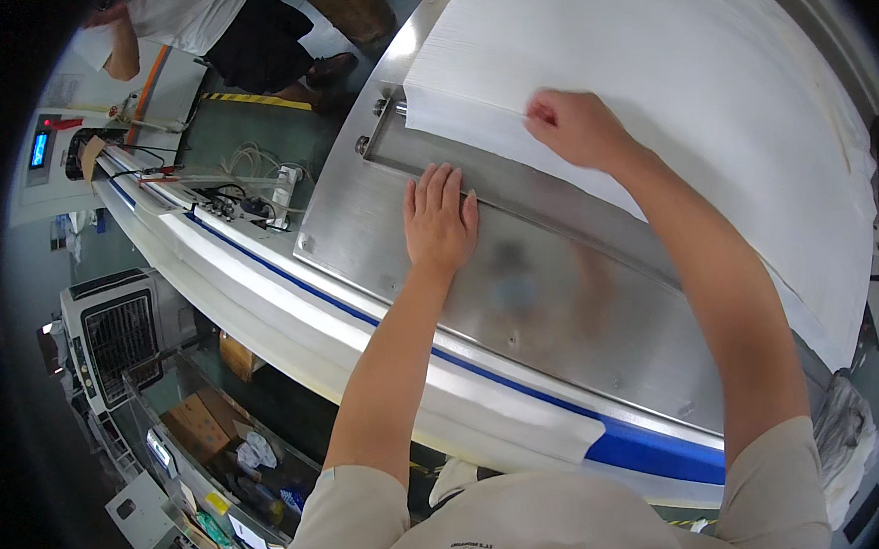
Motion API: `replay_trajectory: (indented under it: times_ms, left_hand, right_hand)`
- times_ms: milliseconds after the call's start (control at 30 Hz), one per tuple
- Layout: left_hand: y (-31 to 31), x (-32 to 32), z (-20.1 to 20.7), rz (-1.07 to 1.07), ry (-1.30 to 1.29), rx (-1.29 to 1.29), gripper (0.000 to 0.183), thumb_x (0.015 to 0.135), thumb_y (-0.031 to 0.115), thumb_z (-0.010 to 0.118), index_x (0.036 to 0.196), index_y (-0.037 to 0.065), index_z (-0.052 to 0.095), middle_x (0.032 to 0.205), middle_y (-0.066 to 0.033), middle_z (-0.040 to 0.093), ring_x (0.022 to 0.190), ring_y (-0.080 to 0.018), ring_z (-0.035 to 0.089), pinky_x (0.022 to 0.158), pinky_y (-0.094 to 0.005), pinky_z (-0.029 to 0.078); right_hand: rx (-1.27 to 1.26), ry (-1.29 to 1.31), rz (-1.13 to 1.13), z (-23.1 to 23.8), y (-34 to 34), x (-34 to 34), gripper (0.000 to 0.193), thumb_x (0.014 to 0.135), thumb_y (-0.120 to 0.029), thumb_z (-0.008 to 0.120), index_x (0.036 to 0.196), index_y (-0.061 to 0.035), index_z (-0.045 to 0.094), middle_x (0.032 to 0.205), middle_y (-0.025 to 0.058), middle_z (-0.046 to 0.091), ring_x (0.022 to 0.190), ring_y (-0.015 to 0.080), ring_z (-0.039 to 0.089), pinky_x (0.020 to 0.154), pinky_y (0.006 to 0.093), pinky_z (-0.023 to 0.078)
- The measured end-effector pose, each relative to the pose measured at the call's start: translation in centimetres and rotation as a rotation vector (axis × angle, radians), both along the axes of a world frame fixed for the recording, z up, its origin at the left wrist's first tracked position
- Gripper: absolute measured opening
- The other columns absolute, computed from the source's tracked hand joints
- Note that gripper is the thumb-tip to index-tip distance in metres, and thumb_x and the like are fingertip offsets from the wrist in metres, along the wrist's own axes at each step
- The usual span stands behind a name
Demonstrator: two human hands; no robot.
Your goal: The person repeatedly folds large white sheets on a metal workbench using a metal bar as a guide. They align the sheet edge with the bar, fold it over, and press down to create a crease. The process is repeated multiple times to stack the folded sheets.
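Resting flat on the steel worktop [562, 343], the left hand [440, 220] is lying palm down beside the metal bar [392, 166], its four fingers lying nearly straight and close together, the thumb standing apart, and nothing held. Beyond the bar, the white sheets [667, 54] are covering the far, right-hand part of the surface in a thick, broad stack. At the near edge of that stack, the right hand [581, 130] is curling its fingers inward; whether they are pinching the top layer or only meeting above it, I cannot tell, as the fingertips are blurring and turning away.

Judging from how things are lying, the sheets are already spread out, mostly smooth, and the handling of their near edge is appearing to be under way. The edge is lying loose around the bar's end, and how much of it is remaining to be dealt with is not showing.

The right forearm is hiding part of the near edge, and the far side of the stack is bending away toward the dark rim. A co-worker [183, 20] is standing at the upper left, cut off by the frame. The number of layers is being hard to make out.
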State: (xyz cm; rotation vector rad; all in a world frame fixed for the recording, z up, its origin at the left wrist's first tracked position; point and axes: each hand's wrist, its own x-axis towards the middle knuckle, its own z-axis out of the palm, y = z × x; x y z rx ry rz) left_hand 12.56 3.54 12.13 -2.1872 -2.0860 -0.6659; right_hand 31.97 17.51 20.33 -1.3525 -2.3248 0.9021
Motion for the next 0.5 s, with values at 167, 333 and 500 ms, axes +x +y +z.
replay_trajectory:
  times_ms: [167,333,500]
  left_hand:
    - [0.2,-0.6,0.0,0.004,-0.026,-0.014,0.036,0.087,0.026,0.05,0.116,0.006,0.053,0.122,-0.0106,0.05,0.121,-0.028,0.041,0.104,-0.0452,0.026]
    - [0.4,-0.9,-0.2,0.002,-0.046,-0.065,0.037,0.088,0.027,0.048,0.119,0.007,0.05,0.124,-0.0111,0.049,0.122,-0.0285,0.04,0.105,-0.0456,0.024]
    - [0.5,-1.0,-0.1,-0.003,-0.045,-0.05,0.038,0.088,0.026,0.048,0.119,0.007,0.05,0.124,-0.0112,0.049,0.121,-0.0293,0.041,0.104,-0.0459,0.025]
  right_hand:
    - [0.018,0.086,0.004,-1.9,5.8,-6.8,0.019,0.079,-0.021,0.061,0.086,-0.0033,0.063,0.076,0.0069,0.065,0.069,0.0183,0.06,0.066,0.0295,0.048]
    - [0.036,0.009,-0.006,-2.9,8.0,-8.4,0.02,0.077,-0.023,0.063,0.08,-0.0035,0.065,0.076,0.0071,0.066,0.069,0.0178,0.061,0.066,0.0295,0.048]
    - [0.097,-0.008,-0.059,-3.3,7.9,-8.7,0.021,0.076,-0.026,0.063,0.081,-0.0061,0.065,0.075,0.0053,0.066,0.069,0.0183,0.061,0.066,0.0309,0.049]
